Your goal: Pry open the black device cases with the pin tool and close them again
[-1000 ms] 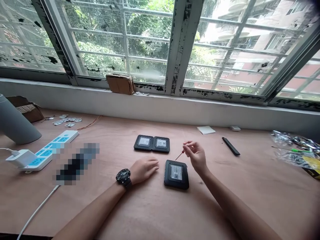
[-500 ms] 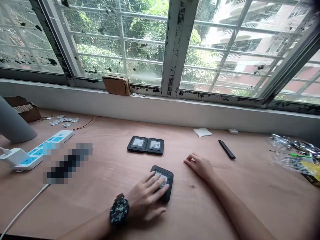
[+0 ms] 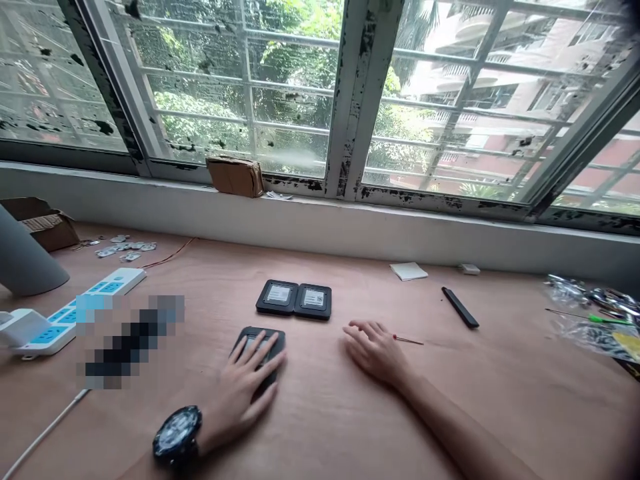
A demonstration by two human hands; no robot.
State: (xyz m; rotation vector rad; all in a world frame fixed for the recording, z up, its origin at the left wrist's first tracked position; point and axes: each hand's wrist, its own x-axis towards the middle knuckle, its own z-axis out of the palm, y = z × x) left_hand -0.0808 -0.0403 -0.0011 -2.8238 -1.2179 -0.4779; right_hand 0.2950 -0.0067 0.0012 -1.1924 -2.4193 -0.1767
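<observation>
Two bare hands, palms down on the wooden tabletop (image 3: 320, 433). Nearest, a black wristwatch (image 3: 177, 433) just behind the left hand (image 3: 243, 383); then the hand itself, fingers spread across the top of a black drive enclosure (image 3: 267, 378), apparently to press the case steady rather than grasp its edges. Across from that grip, the right hand (image 3: 375, 350), fingers loosely extended on the wood; at its outer edge, a thin red-ended screwdriver (image 3: 410, 341), impossible to tell whether gripped or merely lying alongside. Beyond and between both hands, two labelled enclosures (image 3: 313, 302) edge to edge, labels up, probably grouped to save room. Farther past the right hand, a black bar (image 3: 460, 307), then white paper (image 3: 409, 271); farthest, a cardboard box (image 3: 234, 176) on the windowsill (image 3: 305, 200).
</observation>
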